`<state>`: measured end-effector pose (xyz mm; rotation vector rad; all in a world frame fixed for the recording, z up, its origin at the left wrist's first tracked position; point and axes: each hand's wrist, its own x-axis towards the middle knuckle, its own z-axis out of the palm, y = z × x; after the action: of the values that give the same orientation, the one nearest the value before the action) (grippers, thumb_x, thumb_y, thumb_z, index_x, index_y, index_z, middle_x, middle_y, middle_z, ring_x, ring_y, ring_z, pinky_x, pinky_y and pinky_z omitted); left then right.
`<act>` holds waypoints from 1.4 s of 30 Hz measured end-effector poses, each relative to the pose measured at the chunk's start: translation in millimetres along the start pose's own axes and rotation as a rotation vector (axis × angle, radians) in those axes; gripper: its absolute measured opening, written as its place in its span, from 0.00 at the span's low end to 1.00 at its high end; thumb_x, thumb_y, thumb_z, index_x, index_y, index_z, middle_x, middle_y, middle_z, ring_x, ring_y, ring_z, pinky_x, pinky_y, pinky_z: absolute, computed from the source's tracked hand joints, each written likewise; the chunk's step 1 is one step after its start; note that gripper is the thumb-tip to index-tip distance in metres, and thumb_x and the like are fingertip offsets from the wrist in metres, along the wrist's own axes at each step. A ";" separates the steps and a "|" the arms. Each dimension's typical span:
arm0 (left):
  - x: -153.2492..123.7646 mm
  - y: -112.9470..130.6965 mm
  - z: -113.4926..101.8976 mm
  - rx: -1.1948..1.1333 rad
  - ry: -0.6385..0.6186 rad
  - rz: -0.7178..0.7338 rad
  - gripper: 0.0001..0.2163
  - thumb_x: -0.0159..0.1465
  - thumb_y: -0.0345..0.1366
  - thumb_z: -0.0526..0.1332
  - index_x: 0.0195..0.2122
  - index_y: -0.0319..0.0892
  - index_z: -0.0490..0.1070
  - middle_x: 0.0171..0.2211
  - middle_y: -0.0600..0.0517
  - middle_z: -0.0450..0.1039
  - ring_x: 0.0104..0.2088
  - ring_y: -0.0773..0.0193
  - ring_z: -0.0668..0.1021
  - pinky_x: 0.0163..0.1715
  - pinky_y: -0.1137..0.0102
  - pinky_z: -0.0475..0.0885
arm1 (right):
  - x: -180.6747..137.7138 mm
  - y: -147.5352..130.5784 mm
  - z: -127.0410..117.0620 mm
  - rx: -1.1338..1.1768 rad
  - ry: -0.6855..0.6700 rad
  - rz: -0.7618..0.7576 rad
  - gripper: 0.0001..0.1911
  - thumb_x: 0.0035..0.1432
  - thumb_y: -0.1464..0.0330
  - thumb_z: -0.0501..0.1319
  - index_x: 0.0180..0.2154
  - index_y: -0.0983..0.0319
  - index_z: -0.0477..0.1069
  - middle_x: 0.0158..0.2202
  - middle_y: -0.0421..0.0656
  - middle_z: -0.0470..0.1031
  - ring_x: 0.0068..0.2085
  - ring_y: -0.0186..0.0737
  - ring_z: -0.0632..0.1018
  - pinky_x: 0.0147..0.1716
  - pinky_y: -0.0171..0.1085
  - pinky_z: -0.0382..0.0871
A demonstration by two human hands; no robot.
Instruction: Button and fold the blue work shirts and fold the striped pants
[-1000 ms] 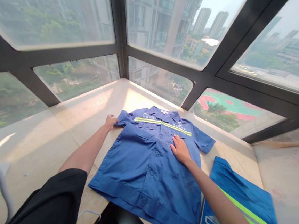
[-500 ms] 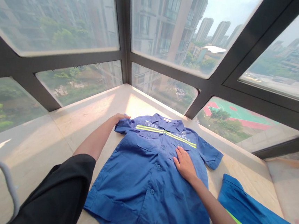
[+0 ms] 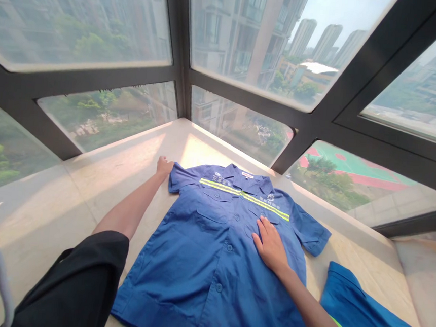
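A blue short-sleeved work shirt (image 3: 195,253) lies spread front-up, its collar toward the window corner. Yellow-green stripes and pale printed lettering cross its chest, above flapped pockets and a buttoned front. At the cuff of the sleeve on the left, my left hand (image 3: 165,166) has its fingers closed on the fabric edge; the fingertips are partly hidden. My right hand (image 3: 271,244) rests flat on the chest below the pocket flap on the right, fingers stretched out.
Another blue garment (image 3: 376,309) with a bright green stripe lies at the lower right. A pale stone ledge (image 3: 74,191) carries everything, bounded by dark window frames (image 3: 242,102). A grey cable or tube (image 3: 0,271) curves at the lower left.
My left hand has moved outward to the left with the cuff, and the sleeve lies straighter and more extended. My right hand stays on the chest. The view has shifted slightly.
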<state>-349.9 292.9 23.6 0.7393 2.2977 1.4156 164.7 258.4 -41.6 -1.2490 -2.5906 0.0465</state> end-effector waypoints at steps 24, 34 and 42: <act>30.1 30.7 8.4 0.630 -0.517 0.359 0.06 0.44 0.38 0.71 0.21 0.47 0.75 0.26 0.50 0.78 0.36 0.54 0.79 0.35 0.70 0.70 | -0.6 -1.1 -2.8 0.032 0.014 -0.002 0.29 0.69 0.57 0.48 0.65 0.64 0.61 0.67 0.53 0.60 0.67 0.52 0.62 0.65 0.53 0.56; 21.3 16.2 21.7 0.756 -0.229 0.375 0.09 0.62 0.45 0.61 0.35 0.45 0.75 0.32 0.42 0.78 0.47 0.44 0.78 0.43 0.62 0.67 | -1.3 -1.7 -3.5 0.044 0.015 0.010 0.29 0.69 0.56 0.48 0.66 0.62 0.59 0.68 0.52 0.60 0.68 0.51 0.61 0.66 0.53 0.56; 23.0 5.0 16.1 0.747 -0.103 0.362 0.10 0.64 0.40 0.59 0.40 0.39 0.72 0.42 0.33 0.75 0.54 0.35 0.73 0.53 0.48 0.61 | -1.3 -2.8 -5.9 0.019 -0.007 0.015 0.29 0.70 0.56 0.47 0.64 0.64 0.61 0.68 0.52 0.60 0.68 0.51 0.61 0.66 0.52 0.56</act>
<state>-358.5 319.9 20.5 1.4540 2.6951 0.5572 164.7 255.1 -35.8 -1.2642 -2.5806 0.0780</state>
